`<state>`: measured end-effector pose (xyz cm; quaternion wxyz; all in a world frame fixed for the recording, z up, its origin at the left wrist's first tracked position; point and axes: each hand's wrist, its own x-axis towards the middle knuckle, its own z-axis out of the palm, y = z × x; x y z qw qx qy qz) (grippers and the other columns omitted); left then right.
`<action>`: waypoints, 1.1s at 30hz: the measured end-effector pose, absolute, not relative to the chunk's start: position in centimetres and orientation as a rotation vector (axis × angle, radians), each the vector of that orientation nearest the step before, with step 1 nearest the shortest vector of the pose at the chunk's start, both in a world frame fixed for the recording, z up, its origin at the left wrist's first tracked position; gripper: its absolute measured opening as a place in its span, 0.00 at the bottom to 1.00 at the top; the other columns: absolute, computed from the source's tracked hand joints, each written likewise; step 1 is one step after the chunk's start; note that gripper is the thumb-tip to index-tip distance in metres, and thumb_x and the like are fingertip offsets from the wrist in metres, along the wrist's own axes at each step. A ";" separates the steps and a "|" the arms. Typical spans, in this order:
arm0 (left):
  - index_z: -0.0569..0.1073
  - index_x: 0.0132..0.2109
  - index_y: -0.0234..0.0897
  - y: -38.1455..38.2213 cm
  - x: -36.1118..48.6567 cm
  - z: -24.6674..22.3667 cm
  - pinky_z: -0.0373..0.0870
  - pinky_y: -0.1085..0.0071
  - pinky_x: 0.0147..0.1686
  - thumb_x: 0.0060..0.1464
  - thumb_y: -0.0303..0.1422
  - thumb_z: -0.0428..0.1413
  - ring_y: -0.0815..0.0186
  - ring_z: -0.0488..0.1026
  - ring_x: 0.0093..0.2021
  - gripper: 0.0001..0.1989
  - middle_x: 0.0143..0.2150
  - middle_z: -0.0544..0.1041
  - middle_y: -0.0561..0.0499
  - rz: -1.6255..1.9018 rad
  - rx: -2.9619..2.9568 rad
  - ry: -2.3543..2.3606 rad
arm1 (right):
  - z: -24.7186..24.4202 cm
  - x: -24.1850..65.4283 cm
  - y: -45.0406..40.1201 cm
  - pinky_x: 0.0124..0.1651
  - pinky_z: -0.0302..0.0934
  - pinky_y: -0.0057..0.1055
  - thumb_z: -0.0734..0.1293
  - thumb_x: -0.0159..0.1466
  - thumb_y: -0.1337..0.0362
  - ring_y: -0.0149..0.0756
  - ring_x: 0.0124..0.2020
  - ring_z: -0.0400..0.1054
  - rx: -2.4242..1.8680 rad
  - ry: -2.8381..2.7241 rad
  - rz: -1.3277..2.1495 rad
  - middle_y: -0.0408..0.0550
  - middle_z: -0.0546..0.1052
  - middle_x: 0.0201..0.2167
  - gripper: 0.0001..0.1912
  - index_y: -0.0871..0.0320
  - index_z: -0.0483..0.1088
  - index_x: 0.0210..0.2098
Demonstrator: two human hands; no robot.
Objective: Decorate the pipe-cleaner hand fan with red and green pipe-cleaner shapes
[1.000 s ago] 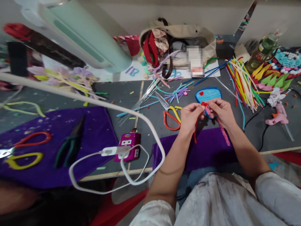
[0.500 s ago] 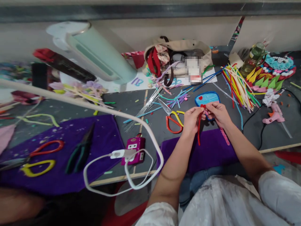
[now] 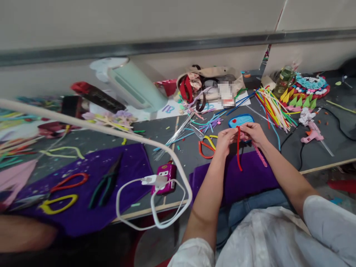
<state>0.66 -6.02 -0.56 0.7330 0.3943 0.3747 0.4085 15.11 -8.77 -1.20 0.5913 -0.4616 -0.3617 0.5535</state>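
Fingertips nearly together, my left hand [image 3: 225, 141] and my right hand [image 3: 255, 134] pinch small pieces over the bench. A red pipe cleaner [image 3: 239, 155] hangs down between them, its upper end in my left fingers. Out of my right hand trails a fuzzy pink pipe cleaner [image 3: 260, 155], whose upper part the fingers hide. Just behind the hands lies a blue pipe-cleaner panel [image 3: 242, 119] with a red heart on it, partly covered by my fingers. Beneath is a folded purple cloth [image 3: 250, 178]. Scissors [image 3: 206, 148] with red and yellow handles lie left of my left hand.
A pink glue gun [image 3: 312, 132] and a bundle of pipe cleaners [image 3: 274, 107] lie to the right. On the left are a magenta power adapter [image 3: 167, 170] with looping white cable, green-handled pliers [image 3: 107, 185] and more scissors [image 3: 61, 202]. Another person's arm [image 3: 25, 233] shows at lower left.
The camera view has tilted up, so more wall shows. The red pipe cleaner hangs slightly further right between my hands, and the small red part at my fingertips shows less. Both hands still pinch.
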 end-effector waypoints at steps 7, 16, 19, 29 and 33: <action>0.76 0.28 0.33 -5.6 0.9 -1.3 0.70 0.75 0.27 0.35 0.40 0.70 0.71 0.73 0.23 0.17 0.23 0.76 0.53 1.001 0.932 0.883 | -1.0 15.0 -8.8 0.15 0.55 0.20 0.77 0.48 0.46 0.22 0.14 0.61 -1.072 -0.856 1.308 0.39 0.73 0.18 0.23 0.60 0.73 0.28; 0.78 0.30 0.32 -5.6 0.7 -1.6 0.72 0.73 0.29 0.35 0.42 0.70 0.68 0.76 0.25 0.18 0.27 0.79 0.48 0.952 0.969 0.868 | -2.0 15.1 -8.5 0.16 0.55 0.22 0.78 0.46 0.49 0.24 0.13 0.61 -1.028 -0.850 1.286 0.39 0.74 0.17 0.22 0.60 0.73 0.29; 0.79 0.31 0.32 -5.5 0.6 -1.9 0.72 0.73 0.29 0.37 0.41 0.69 0.68 0.75 0.25 0.18 0.27 0.80 0.47 0.927 0.966 0.838 | -2.3 15.1 -8.4 0.16 0.53 0.21 0.77 0.48 0.50 0.24 0.13 0.61 -1.022 -0.846 1.290 0.38 0.73 0.16 0.20 0.59 0.72 0.28; 0.77 0.29 0.33 -5.7 0.7 -1.6 0.70 0.74 0.28 0.35 0.40 0.70 0.69 0.74 0.25 0.17 0.25 0.77 0.51 0.886 1.020 0.844 | -2.0 14.9 -8.5 0.16 0.54 0.22 0.75 0.51 0.48 0.25 0.14 0.62 -1.020 -0.820 1.271 0.39 0.73 0.16 0.21 0.59 0.72 0.29; 0.77 0.29 0.32 -5.8 0.7 -1.4 0.70 0.74 0.27 0.34 0.40 0.70 0.69 0.74 0.24 0.18 0.24 0.77 0.51 0.885 1.012 0.855 | -2.0 14.9 -8.5 0.16 0.55 0.23 0.75 0.51 0.47 0.25 0.14 0.62 -1.024 -0.803 1.270 0.38 0.73 0.17 0.21 0.58 0.73 0.29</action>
